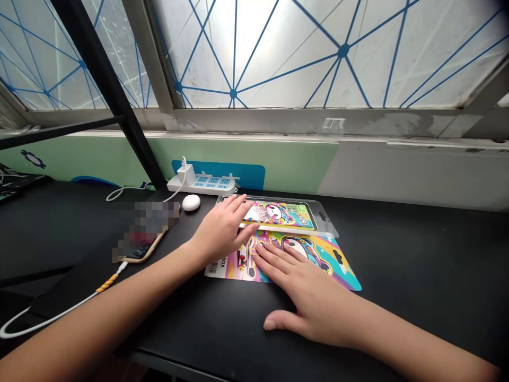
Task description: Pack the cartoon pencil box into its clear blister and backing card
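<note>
A colourful printed card (318, 254) with a cartoon figure lies flat on the black table (417, 265). Just behind it lies a clear plastic blister pack (296, 215) holding a second colourful insert. My right hand (306, 294) rests flat on the card, fingers stretched out, thumb apart on the table. My left hand (222, 228) lies with its fingers extended over the near left edge of the plastic pack, touching both pack and card. Neither hand grips anything.
A white power strip (207, 183) with a plugged charger stands against the wall at the back. A small white oval case (191, 202) lies beside it. A phone (143, 249) on a cable lies at the left. A black frame post (103, 85) rises at left.
</note>
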`<action>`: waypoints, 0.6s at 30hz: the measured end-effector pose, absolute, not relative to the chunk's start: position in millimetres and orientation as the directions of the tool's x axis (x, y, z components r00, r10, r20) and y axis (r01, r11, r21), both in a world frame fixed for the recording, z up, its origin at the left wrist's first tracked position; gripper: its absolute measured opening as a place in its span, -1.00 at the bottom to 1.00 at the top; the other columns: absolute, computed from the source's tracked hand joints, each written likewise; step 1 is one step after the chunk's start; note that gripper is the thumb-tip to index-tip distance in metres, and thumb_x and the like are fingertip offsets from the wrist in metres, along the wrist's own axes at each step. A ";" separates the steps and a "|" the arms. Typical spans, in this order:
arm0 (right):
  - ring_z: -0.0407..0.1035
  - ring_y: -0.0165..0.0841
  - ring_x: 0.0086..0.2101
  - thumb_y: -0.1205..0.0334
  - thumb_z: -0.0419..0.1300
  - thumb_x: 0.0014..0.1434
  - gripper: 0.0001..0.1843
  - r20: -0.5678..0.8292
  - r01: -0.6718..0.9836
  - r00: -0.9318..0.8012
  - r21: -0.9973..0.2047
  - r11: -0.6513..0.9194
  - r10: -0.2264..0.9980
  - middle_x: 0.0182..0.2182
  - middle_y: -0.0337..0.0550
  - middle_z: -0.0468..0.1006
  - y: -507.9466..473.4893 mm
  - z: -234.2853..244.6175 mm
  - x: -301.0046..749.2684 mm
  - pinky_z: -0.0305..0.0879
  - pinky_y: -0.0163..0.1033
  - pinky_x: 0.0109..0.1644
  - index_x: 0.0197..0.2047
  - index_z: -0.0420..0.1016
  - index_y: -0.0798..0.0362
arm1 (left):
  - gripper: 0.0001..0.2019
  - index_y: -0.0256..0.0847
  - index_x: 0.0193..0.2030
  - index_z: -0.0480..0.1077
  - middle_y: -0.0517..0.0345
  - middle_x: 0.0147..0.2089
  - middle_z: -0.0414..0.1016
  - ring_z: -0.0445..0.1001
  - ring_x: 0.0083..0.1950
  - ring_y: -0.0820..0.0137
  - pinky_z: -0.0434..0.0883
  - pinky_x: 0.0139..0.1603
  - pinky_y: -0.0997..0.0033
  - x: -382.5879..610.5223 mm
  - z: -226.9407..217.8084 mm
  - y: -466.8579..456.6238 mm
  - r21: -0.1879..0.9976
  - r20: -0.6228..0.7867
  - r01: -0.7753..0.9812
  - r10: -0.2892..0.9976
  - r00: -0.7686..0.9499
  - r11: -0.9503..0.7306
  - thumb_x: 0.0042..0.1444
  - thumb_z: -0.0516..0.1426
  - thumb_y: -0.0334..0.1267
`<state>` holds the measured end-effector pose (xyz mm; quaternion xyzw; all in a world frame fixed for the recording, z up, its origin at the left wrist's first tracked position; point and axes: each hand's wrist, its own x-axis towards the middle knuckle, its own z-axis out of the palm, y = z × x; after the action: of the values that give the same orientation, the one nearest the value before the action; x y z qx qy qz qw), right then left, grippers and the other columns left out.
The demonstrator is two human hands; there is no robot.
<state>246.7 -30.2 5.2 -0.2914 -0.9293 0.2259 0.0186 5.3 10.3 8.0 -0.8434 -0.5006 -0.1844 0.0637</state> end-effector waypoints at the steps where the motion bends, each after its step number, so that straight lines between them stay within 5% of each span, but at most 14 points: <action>1: -0.22 0.10 0.47 -0.44 0.13 0.22 0.08 -0.098 0.538 -0.827 -0.425 0.728 0.553 0.51 0.05 -0.08 -31.4 5.8 245.9 -0.24 0.35 0.50 0.56 -0.07 0.04 | -0.39 -0.39 0.42 0.25 -0.31 0.50 0.20 0.12 0.53 -0.06 0.14 0.49 -0.06 10.7 9.9 13.6 0.097 0.338 0.874 0.842 0.421 -0.476 0.43 -0.01 0.03; 5: -0.16 0.11 0.47 -0.46 0.09 0.23 0.06 -0.097 0.551 -0.821 -0.393 0.736 0.562 0.50 0.07 0.00 -31.9 6.9 243.9 -0.19 0.34 0.49 0.54 0.05 0.08 | -0.25 -0.29 0.53 0.08 -0.32 0.57 0.01 -0.01 0.56 -0.22 0.11 0.44 -0.29 30.7 12.3 26.7 0.140 0.167 0.916 0.921 0.353 -0.376 0.41 -0.08 0.21; 13: 0.23 0.05 0.31 -0.39 0.22 0.19 -0.12 0.039 0.459 -0.852 -0.427 0.779 0.523 0.38 0.03 0.35 -30.7 10.1 251.4 0.06 0.16 0.42 0.38 0.38 0.02 | -0.24 -0.29 0.47 0.23 -0.31 0.54 0.10 0.02 0.54 -0.27 0.07 0.42 -0.35 5.4 5.2 41.2 0.100 0.159 0.957 0.954 0.254 -0.271 0.39 -0.14 0.26; 18: 0.43 -0.14 -0.11 -0.19 0.21 0.32 -0.57 0.094 0.472 -0.830 -0.405 0.783 0.549 -0.09 -0.02 0.61 -34.3 10.3 252.0 0.36 -0.01 0.01 -0.03 0.60 -0.01 | -0.25 -0.26 0.50 0.19 -0.24 0.57 0.03 -0.03 0.56 -0.24 0.06 0.44 -0.30 -15.4 3.5 32.6 0.097 0.138 0.958 0.957 0.255 -0.269 0.40 -0.15 0.25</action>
<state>252.0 -34.3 10.3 -0.2721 -0.9384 0.1857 0.1040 -15.4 32.6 3.5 -0.7922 -0.6044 -0.0847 0.0033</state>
